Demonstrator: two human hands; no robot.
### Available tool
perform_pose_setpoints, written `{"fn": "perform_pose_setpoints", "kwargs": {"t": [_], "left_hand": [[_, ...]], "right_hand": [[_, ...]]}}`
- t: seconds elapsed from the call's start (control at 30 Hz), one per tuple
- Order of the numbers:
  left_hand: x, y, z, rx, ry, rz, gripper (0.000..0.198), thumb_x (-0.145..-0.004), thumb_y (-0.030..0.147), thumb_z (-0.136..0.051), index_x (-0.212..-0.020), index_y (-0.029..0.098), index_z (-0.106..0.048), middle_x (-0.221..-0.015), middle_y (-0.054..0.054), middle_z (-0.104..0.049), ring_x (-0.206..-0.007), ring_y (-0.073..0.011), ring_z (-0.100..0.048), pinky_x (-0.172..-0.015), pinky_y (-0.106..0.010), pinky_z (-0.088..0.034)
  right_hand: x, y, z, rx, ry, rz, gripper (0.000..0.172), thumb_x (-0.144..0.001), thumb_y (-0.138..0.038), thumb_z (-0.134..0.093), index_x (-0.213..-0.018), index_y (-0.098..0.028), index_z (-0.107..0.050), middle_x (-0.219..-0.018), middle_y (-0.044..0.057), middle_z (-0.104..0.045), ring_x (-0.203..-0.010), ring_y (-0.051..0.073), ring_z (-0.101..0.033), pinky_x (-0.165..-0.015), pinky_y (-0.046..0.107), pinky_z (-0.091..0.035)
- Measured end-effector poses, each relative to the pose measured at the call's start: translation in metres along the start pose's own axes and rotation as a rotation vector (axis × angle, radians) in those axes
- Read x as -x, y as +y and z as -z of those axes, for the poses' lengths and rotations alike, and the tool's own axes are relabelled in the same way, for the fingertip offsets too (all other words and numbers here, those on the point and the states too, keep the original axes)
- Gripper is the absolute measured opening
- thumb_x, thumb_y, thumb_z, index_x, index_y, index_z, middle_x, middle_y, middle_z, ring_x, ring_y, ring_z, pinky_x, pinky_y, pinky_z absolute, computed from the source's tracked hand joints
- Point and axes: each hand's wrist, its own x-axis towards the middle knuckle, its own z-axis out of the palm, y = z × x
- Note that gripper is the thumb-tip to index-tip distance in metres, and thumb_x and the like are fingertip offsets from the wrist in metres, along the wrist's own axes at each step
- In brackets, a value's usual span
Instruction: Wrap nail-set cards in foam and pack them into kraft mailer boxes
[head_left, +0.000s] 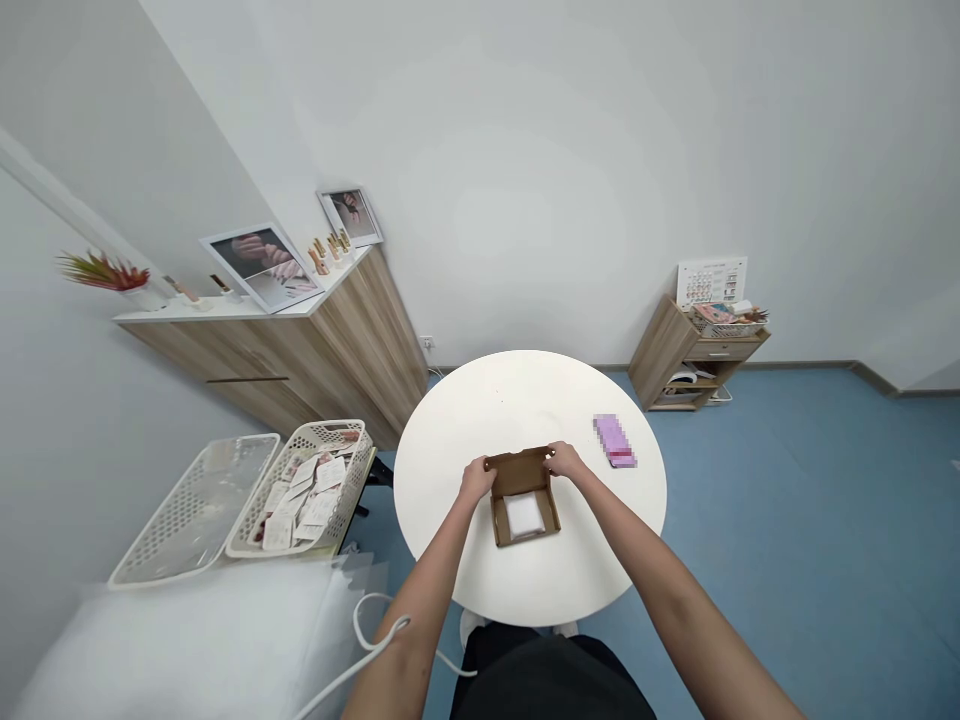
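Fingers of the left hand (pixel 478 478) and the right hand (pixel 564 462) are bent and pinch the two top corners of the lid (pixel 519 472) of a brown cardboard box (pixel 498 517). The lid stands open, and a small white packet (pixel 524 516) lies inside the box. The box sits in the middle of the near edge of a round white desk (pixel 525 400), close to the person.

The box looks light. Its thin card seems stiff enough to keep its shape, but it could bend if pressed hard. The lid corners give a good place to hold, and the side walls would too. The packet looks soft and light.

No words can be read on the box. Near the right edge of the desk lies a flat purple thing (pixel 614 440) with a red band, but it is too blurred to read.

Past the left edge of the desk are two white baskets. One basket (pixel 300 490) is full of paper cards, and their print is too small to read. The other basket (pixel 196 510) is next to it. A white bed (pixel 187 640) is at the lower left, and a white cord (pixel 367 640) hangs by the left arm (pixel 427 600).
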Motion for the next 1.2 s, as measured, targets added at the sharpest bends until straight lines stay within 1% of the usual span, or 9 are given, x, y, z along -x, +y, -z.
{"fn": "perform_pose_setpoints", "kwargs": {"t": [0.2,0.3,0.4,0.5,0.63,0.7,0.83,1.0,1.2], "left_hand": [[0.041,-0.002,-0.016,0.028,0.053,-0.106,0.029,-0.078,0.008,-0.045,-0.093,0.021,-0.065,-0.097,-0.003,-0.069,-0.095,-0.0174,-0.064,-0.086,-0.029,-0.050],[0.066,-0.017,-0.034,0.050,0.148,-0.204,0.038,-0.074,0.006,-0.043,-0.101,0.021,-0.065,-0.104,-0.005,-0.068,-0.104,-0.0201,-0.062,-0.094,-0.036,-0.050],[0.090,-0.040,-0.056,0.077,0.182,-0.246,0.056,-0.069,0.004,-0.043,-0.118,0.023,-0.062,-0.125,-0.005,-0.062,-0.121,-0.0220,-0.055,-0.107,-0.042,-0.043],[0.112,-0.066,-0.078,0.058,0.134,-0.257,0.073,-0.071,0.006,-0.045,-0.141,0.026,-0.044,-0.151,-0.004,-0.040,-0.139,-0.0247,-0.038,-0.114,-0.044,-0.036],[0.134,-0.091,-0.097,-0.034,0.109,-0.295,0.086,-0.075,0.009,-0.048,-0.153,0.028,-0.017,-0.161,-0.002,-0.018,-0.146,-0.0245,-0.020,-0.116,-0.045,-0.031],[0.140,-0.099,-0.103,-0.103,0.110,-0.322,0.090,-0.076,0.009,-0.049,-0.154,0.030,-0.008,-0.162,-0.003,-0.015,-0.147,-0.0250,-0.017,-0.117,-0.049,-0.029],[0.145,-0.107,-0.111,-0.219,0.113,-0.350,0.098,-0.074,0.006,-0.047,-0.154,0.030,0.004,-0.162,-0.006,-0.009,-0.147,-0.0279,-0.014,-0.117,-0.054,-0.024],[0.149,-0.112,-0.120,-0.272,0.111,-0.291,0.098,-0.073,0.008,-0.047,-0.154,0.028,0.004,-0.162,-0.007,-0.008,-0.146,-0.0303,-0.018,-0.117,-0.054,-0.023],[0.149,-0.112,-0.124,-0.175,0.078,-0.224,0.095,-0.075,0.014,-0.048,-0.154,0.028,0.003,-0.160,-0.006,-0.019,-0.143,-0.0281,-0.028,-0.114,-0.048,-0.033]], "right_hand": [[0.034,0.012,-0.004,0.132,0.051,0.095,0.030,-0.070,-0.009,-0.059,-0.096,-0.021,-0.066,-0.092,0.004,-0.069,-0.082,0.018,-0.064,-0.067,0.025,-0.043],[0.059,0.031,-0.015,0.217,0.099,0.194,0.031,-0.074,-0.007,-0.053,-0.099,-0.022,-0.063,-0.088,0.003,-0.069,-0.083,0.018,-0.063,-0.069,0.024,-0.041],[0.082,0.057,-0.034,0.250,0.102,0.238,0.045,-0.073,-0.001,-0.046,-0.109,-0.024,-0.060,-0.096,0.003,-0.070,-0.087,0.018,-0.064,-0.069,0.023,-0.041],[0.099,0.085,-0.053,0.296,0.089,0.308,0.058,-0.073,-0.001,-0.042,-0.124,-0.025,-0.055,-0.113,0.004,-0.068,-0.099,0.019,-0.062,-0.079,0.025,-0.044],[0.111,0.115,-0.075,0.413,0.095,0.397,0.074,-0.073,-0.003,-0.044,-0.144,-0.024,-0.041,-0.147,0.006,-0.046,-0.125,0.022,-0.049,-0.098,0.032,-0.042],[0.114,0.125,-0.082,0.459,0.082,0.374,0.079,-0.072,-0.002,-0.043,-0.148,-0.025,-0.034,-0.151,0.006,-0.040,-0.126,0.022,-0.048,-0.097,0.032,-0.044],[0.117,0.134,-0.092,0.476,0.093,0.378,0.084,-0.071,0.000,-0.041,-0.150,-0.027,-0.031,-0.149,0.003,-0.044,-0.126,0.021,-0.048,-0.099,0.031,-0.044],[0.116,0.139,-0.099,0.472,0.142,0.430,0.081,-0.073,0.001,-0.038,-0.150,-0.023,-0.033,-0.147,0.004,-0.047,-0.127,0.021,-0.047,-0.107,0.033,-0.040],[0.115,0.141,-0.104,0.455,0.142,0.455,0.078,-0.075,0.000,-0.038,-0.150,-0.021,-0.032,-0.149,0.006,-0.044,-0.135,0.023,-0.040,-0.114,0.040,-0.031]]}}
